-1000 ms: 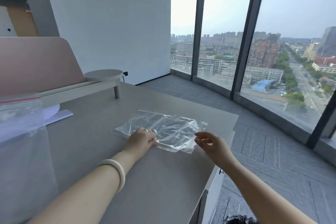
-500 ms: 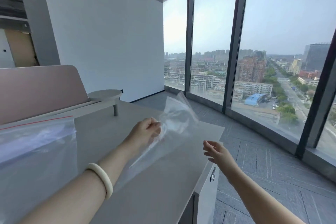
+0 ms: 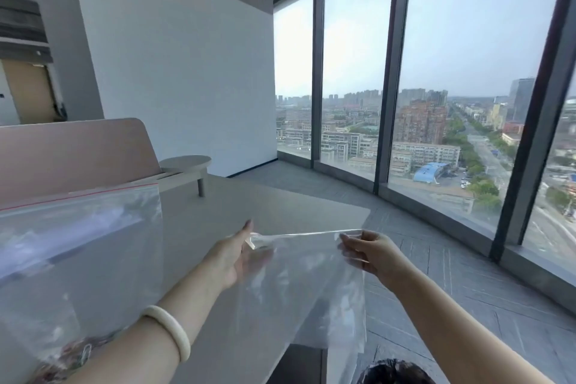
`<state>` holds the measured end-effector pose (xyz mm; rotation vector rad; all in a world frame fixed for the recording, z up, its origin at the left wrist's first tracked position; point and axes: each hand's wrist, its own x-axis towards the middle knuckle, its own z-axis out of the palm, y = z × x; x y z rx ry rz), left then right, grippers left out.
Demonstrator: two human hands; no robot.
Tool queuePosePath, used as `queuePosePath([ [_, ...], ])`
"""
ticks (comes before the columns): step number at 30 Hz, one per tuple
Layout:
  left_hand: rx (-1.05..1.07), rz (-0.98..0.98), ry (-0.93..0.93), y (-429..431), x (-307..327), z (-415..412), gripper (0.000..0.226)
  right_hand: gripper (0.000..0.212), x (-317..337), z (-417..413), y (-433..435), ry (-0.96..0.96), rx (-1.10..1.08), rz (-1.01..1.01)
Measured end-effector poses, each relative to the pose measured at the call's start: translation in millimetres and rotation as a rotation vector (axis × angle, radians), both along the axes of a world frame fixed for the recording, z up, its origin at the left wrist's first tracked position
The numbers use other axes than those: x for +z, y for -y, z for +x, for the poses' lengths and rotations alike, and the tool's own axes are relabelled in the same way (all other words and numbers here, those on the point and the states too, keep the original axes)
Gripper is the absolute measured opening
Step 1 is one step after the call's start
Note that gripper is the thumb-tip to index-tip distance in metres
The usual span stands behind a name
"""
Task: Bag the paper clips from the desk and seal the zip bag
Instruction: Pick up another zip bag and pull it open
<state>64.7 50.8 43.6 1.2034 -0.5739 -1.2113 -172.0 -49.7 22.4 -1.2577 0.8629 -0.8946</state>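
Observation:
A clear zip bag (image 3: 307, 284) hangs in the air above the grey desk's (image 3: 280, 212) right edge, top edge stretched level. My left hand (image 3: 237, 254) grips the bag's top left corner. My right hand (image 3: 369, 251) pinches the top right corner. Whether the zip is open I cannot tell. At the bottom left, several coloured paper clips (image 3: 73, 355) show through a second clear bag with a red zip line (image 3: 78, 246), close to the camera.
A pink divider panel (image 3: 71, 153) and a small round shelf (image 3: 185, 164) stand at the desk's back. To the right the desk ends above grey carpet and floor-to-ceiling windows (image 3: 352, 87). A dark object (image 3: 392, 372) sits at the bottom edge.
The bag lay flat on the desk, then my left hand lifted it alone. Now my right hand has taken the other top corner and the bag hangs spread between both hands.

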Motion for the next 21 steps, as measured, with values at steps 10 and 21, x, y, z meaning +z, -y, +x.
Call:
queuePosePath([
  [10, -0.203, -0.206, 0.562, 31.4, -9.1, -109.4, 0.026, 0.068, 21.1, -136.9, -31.1, -0.447, -0.154, -0.43],
  [21, -0.375, -0.146, 0.349, 84.0, -53.1, -183.3, 0.01, 0.033, -24.4, -224.5, -18.1, -0.369, -0.138, -0.165],
])
